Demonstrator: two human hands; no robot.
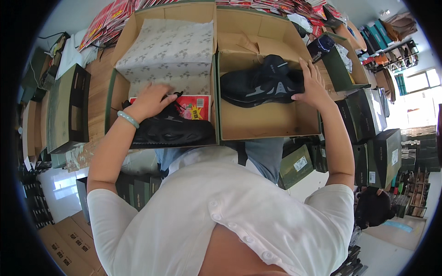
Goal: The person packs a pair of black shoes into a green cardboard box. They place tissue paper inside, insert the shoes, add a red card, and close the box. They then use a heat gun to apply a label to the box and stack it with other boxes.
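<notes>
Two open cardboard shoe boxes sit side by side in front of me. In the left box (110, 99), a black shoe (177, 132) lies along the near side beside a red printed packet (202, 102), with patterned tissue paper (172, 46) spread over the far side. My left hand (149, 101) is over this shoe by its dark laces, thumb apart from slightly blurred fingers. The right box (262, 126) holds another black shoe (258, 85) with grey accents. My right hand (313, 85) is spread at that box's right wall, its thumb touching the shoe's end.
Stacks of red printed packets (103, 25) line the table's far edge. A closed green shoe box (69, 110) stands on the left, an open one (343, 69) at the far right. More shoe boxes (384, 156) are piled at my right. A person in dark clothes (373, 207) is behind on the right.
</notes>
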